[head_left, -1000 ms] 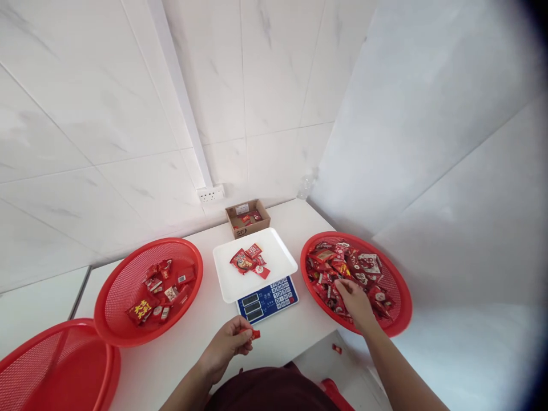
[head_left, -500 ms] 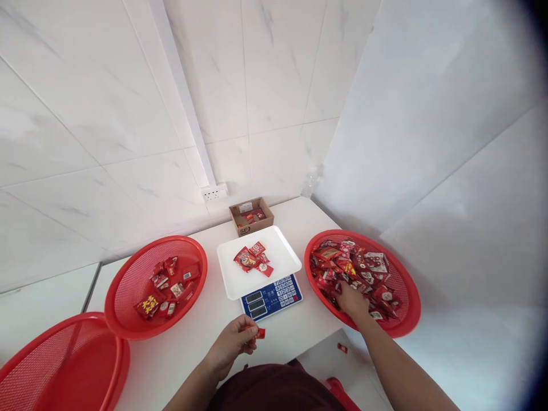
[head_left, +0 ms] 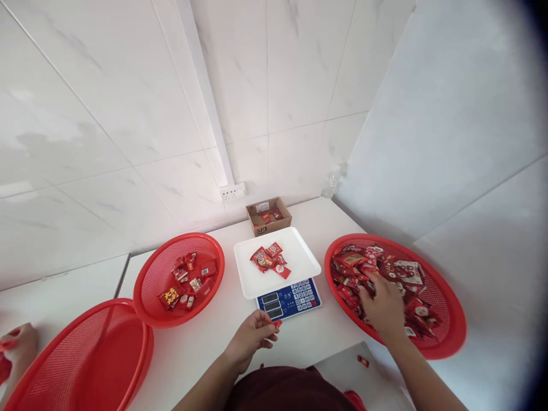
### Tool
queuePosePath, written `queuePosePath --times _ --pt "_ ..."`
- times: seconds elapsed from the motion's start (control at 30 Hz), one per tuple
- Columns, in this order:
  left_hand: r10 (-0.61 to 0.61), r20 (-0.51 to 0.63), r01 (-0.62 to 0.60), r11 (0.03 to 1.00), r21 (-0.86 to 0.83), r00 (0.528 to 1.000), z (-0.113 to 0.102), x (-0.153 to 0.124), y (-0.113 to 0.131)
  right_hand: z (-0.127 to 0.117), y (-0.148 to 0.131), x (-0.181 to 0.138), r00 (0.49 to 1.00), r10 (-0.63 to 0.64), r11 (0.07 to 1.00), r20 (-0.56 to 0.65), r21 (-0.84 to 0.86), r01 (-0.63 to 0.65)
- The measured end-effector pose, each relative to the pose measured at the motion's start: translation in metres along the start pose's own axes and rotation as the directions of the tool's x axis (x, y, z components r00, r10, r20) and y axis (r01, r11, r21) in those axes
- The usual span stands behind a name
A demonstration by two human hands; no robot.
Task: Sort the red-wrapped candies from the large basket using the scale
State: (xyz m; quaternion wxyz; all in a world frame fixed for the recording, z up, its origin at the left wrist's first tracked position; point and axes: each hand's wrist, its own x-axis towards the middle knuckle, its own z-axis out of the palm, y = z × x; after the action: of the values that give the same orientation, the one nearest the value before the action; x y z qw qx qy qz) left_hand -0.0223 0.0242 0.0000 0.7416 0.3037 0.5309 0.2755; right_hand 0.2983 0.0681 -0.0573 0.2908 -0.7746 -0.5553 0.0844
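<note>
My left hand [head_left: 252, 338] is closed on a small red packet [head_left: 277, 324], held in front of the scale's keypad [head_left: 291, 298]. My right hand [head_left: 383, 303] is over the right red basket [head_left: 456, 325], among many red snack packets [head_left: 351, 260]. Its thumb and fingers are apart, and I see nothing gripped between them. On the scale's white tray [head_left: 248, 282], between my hands, lies a small pile of red packets [head_left: 264, 260].
A left red basket [head_left: 148, 279] holds several packets. Nearer stands another red basket [head_left: 143, 365]. At the far left, another person's hand [head_left: 23, 345] holds something red. A cardboard box [head_left: 269, 228] with packets is by the wall. One packet [head_left: 363, 361] lies low down at right.
The camera view has swung left, bringing another person's hand in. My right hand has lifted slightly from the packets, its fingers spread. My left hand still holds the small packet.
</note>
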Motion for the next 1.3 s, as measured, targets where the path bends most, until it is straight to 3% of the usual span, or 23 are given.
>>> queuePosePath --times 0.07,0.13,0.17,0.2,0.3,0.37,0.47,0.53,0.67,0.77,0.83,0.9,1.07,1.17,1.3 --pt "0.018 0.002 -0.018 1.0 0.01 1.0 0.006 0.003 0.001 0.003 -0.043 -0.02 0.964 -0.063 0.973 0.26 0.231 0.002" --pt "0.029 0.024 -0.029 0.999 0.03 0.999 0.012 0.005 0.003 0.007 -0.083 -0.043 0.785 -0.229 0.906 0.575 0.42 -0.043" --pt "0.033 0.042 -0.035 0.998 0.045 0.999 0.015 0.007 0.003 0.009 -0.1 -0.054 0.694 -0.316 0.878 0.646 0.476 -0.044" --pt "0.041 0.059 -0.045 0.997 0.065 0.997 0.017 0.008 0.003 0.01 -0.114 -0.063 0.643 -0.357 0.862 0.678 0.504 -0.052" --pt "0.071 0.071 -0.081 0.987 0.136 0.995 0.021 0.01 0.003 0.013 -0.135 -0.078 0.554 -0.412 0.796 0.724 0.581 -0.167" --pt "0.071 0.059 -0.08 0.981 0.179 0.996 0.021 0.012 0.0 0.015 -0.138 -0.081 0.556 -0.409 0.77 0.724 0.601 -0.216" --pt "0.028 0.083 -0.046 0.974 0.223 0.996 0.019 0.013 -0.005 0.017 -0.137 -0.082 0.629 -0.336 0.786 0.701 0.577 -0.223" --pt "0.022 0.115 -0.045 0.977 0.207 0.993 0.019 0.014 -0.008 0.018 -0.138 -0.085 0.644 -0.275 0.763 0.714 0.57 -0.306" --pt "0.079 0.176 -0.11 0.98 0.169 0.981 0.019 0.012 -0.004 0.015 -0.142 -0.09 0.553 -0.261 0.597 0.792 0.582 -0.552" --pt "0.125 0.268 -0.195 0.948 0.252 0.955 0.017 0.009 0.002 0.013 -0.144 -0.091 0.48 -0.288 0.571 0.828 0.551 -0.608" --pt "0.128 0.295 -0.224 0.919 0.323 0.947 0.015 0.008 0.003 0.014 -0.144 -0.091 0.48 -0.258 0.606 0.839 0.527 -0.596" --pt "0.126 0.268 -0.219 0.909 0.356 0.955 0.014 0.008 0.001 0.018 -0.144 -0.093 0.519 -0.2 0.641 0.831 0.511 -0.572" --pt "0.137 0.17 -0.17 0.965 0.198 0.976 0.018 0.01 -0.01 0.029 -0.145 -0.097 0.58 -0.165 0.674 0.798 0.52 -0.524" --pt "0.177 0.16 -0.216 0.936 0.278 0.971 0.017 0.008 -0.009 0.031 -0.146 -0.098 0.554 -0.174 0.642 0.814 0.521 -0.563" --pt "0.298 0.061 -0.287 0.812 0.509 0.952 0.011 0.003 -0.005 0.03 -0.146 -0.099 0.466 -0.189 0.563 0.864 0.484 -0.67"
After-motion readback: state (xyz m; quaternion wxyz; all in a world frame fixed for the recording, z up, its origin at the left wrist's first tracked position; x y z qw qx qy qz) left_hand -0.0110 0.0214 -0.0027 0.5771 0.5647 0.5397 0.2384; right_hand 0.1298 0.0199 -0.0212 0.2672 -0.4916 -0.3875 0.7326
